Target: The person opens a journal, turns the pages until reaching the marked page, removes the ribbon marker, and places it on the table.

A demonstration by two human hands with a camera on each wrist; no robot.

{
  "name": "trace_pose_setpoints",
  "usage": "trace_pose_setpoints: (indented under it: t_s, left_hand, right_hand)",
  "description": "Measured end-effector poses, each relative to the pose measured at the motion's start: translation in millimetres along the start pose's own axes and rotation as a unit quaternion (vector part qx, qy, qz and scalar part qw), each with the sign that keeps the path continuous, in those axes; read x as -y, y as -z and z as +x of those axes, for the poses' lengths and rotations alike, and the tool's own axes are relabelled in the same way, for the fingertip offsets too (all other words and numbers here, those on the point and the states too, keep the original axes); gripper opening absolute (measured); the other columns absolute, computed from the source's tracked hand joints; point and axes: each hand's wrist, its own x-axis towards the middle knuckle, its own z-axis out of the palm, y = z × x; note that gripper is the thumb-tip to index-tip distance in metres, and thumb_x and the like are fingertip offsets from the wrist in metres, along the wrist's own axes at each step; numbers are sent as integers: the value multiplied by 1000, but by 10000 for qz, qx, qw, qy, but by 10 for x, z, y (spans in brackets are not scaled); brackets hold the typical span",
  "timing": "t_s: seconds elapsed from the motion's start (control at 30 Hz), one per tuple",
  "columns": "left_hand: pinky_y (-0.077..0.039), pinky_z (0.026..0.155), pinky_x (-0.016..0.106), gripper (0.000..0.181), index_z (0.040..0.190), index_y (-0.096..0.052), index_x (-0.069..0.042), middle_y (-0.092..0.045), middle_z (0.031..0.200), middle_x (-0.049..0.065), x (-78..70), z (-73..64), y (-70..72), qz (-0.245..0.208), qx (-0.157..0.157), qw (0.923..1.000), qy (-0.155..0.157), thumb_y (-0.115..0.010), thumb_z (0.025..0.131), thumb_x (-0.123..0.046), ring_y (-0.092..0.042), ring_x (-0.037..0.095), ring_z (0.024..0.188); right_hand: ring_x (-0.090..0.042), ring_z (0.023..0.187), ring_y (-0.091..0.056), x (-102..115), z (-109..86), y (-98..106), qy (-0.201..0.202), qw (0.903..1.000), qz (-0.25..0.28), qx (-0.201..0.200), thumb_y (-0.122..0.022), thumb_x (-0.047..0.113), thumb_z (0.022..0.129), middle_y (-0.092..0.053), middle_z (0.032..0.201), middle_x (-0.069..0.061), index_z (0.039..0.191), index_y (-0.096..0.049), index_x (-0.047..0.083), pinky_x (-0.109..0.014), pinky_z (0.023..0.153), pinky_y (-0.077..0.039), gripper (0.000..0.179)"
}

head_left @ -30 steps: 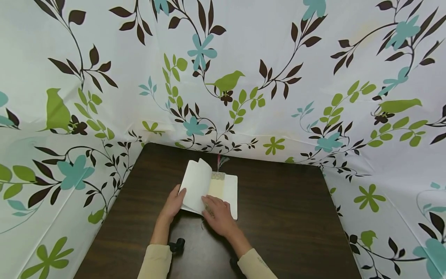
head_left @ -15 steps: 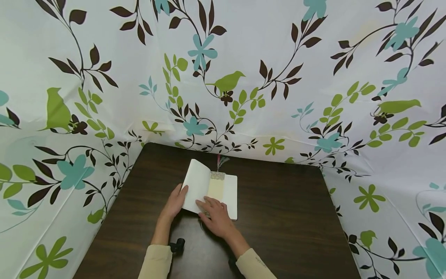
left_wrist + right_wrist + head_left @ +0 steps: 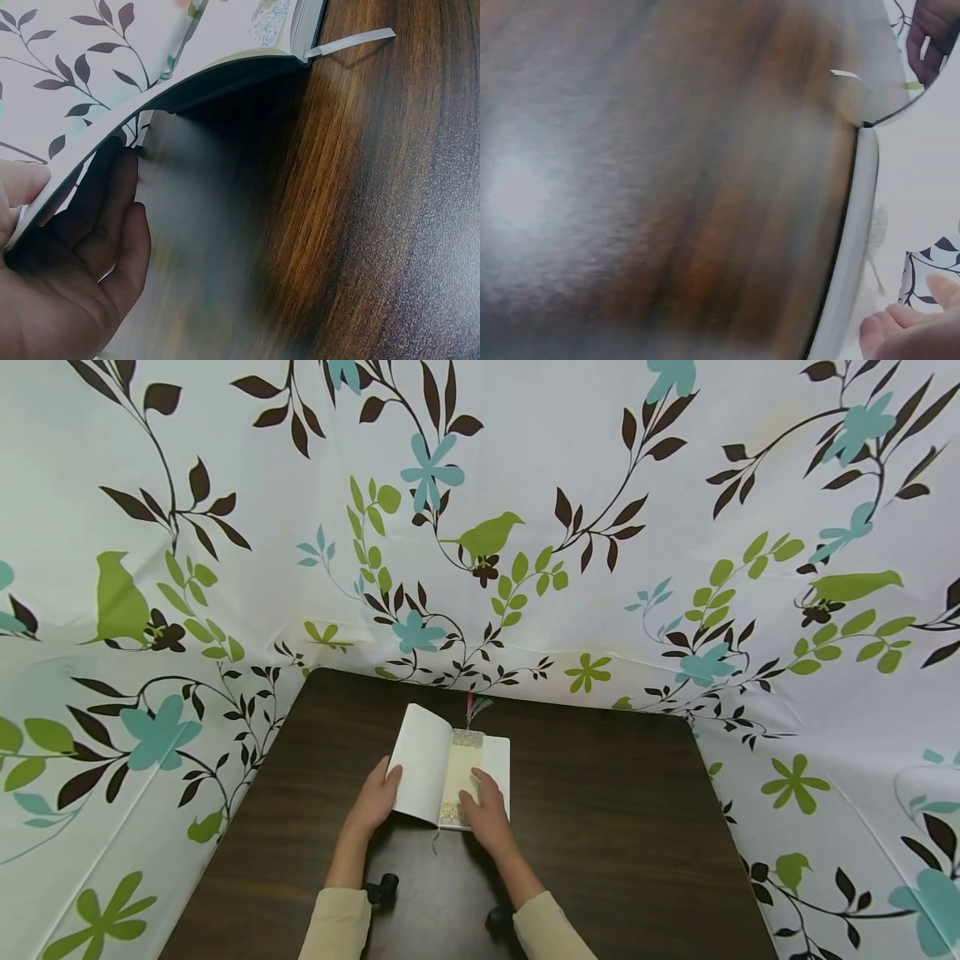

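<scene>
The left hand (image 3: 377, 797) pinches the outer edge of the raised left side of the notebook (image 3: 420, 764), thumb above, fingers beneath. The right hand (image 3: 487, 814) lies over the bookmark (image 3: 462, 760) and the right page, thumb and forefinger extended and apart. The notebook lies opened on the table (image 3: 637, 818) in front of the person. Compared with the frame half a second ago, the right hand has shifted right, off the left page, exposing the bookmark's patterned lower end; the left hand keeps its grip. A tassel (image 3: 481, 702) extends past the notebook's far edge; a ribbon (image 3: 352, 43) projects from the near edge. The head view hides the left fingertips beneath the notebook. The right wrist view crops the right hand; fingertip contact cannot be confirmed, and the table is blurred.
</scene>
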Motion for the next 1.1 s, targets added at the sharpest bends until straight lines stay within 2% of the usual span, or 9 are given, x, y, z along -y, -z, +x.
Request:
trace_pose_setpoints:
  t_s: [0.23,0.4,0.5,0.6,0.7,0.77,0.9,1.0,1.1]
  left_hand:
    - [-13,132,63,68,170,-12,7,-17,177,30,7,-9,4,60,75,10000,1,-33,120,-35,-11,47,165]
    - [-22,130,64,61,168,-22,4,-36,169,28,-1,-5,-3,-49,-1,10000,-23,-33,120,-32,-30,46,160]
    - [-25,129,64,59,167,-27,2,-42,165,28,-5,-2,2,-71,-39,10000,-16,-33,120,-31,-35,46,157]
    - [-20,131,64,62,169,-23,3,-35,170,28,0,3,9,-76,-5,10000,6,-34,120,-32,-27,46,161]
    - [-16,132,64,65,169,-17,6,-26,174,30,-9,5,27,-68,52,10000,-13,-34,119,-33,-18,46,164]
    - [-18,131,64,64,169,-20,5,-30,173,29,-11,6,32,-95,53,9999,0,-35,119,-33,-22,46,163]
    - [-18,131,64,66,169,-18,5,-27,173,29,2,3,35,-85,62,9999,54,-34,119,-35,-22,46,163]
    - [-15,132,64,68,169,-14,6,-22,175,30,8,4,35,-81,107,9999,69,-33,120,-36,-17,47,164]
    - [-24,129,64,62,168,-24,2,-39,167,29,8,9,29,-176,106,9998,10,-34,120,-34,-34,46,158]
  right_hand:
    - [-52,151,-42,60,12,-21,-180,9991,-359,-109,-65,22,103,-51,161,-27,153,-54,3,-80,114,-27,54]
    - [-49,155,-35,84,22,-64,-454,9983,-239,-269,-64,25,103,-49,163,-23,153,-54,6,-78,116,-20,54]
    - [-48,155,-35,94,43,-74,-595,9978,4,-277,-63,25,105,-51,162,-22,154,-53,8,-77,118,-18,54]
    - [-51,153,-37,98,72,-43,-683,9950,686,-259,-63,20,106,-47,162,-28,159,-45,5,-74,121,-24,57]
    - [-53,146,-46,108,115,3,-808,9855,1451,-336,-64,12,106,-46,157,-34,165,-31,2,-67,115,-41,68]
    - [-49,135,-56,109,137,19,-923,9784,1784,-493,-65,8,102,-50,151,-35,168,-23,2,-52,102,-54,78]
    - [-36,112,-67,108,157,13,-1107,9692,2042,-823,-65,0,94,-58,141,-33,171,-14,6,-31,78,-51,92]
    - [-33,109,-68,111,143,6,-1104,9707,1954,-861,-65,-2,94,-64,134,-31,169,-21,5,-31,78,-50,87]
    - [-36,114,-68,104,114,3,-1053,9759,1749,-770,-66,2,99,-68,126,-29,156,-45,-4,-36,86,-54,62]
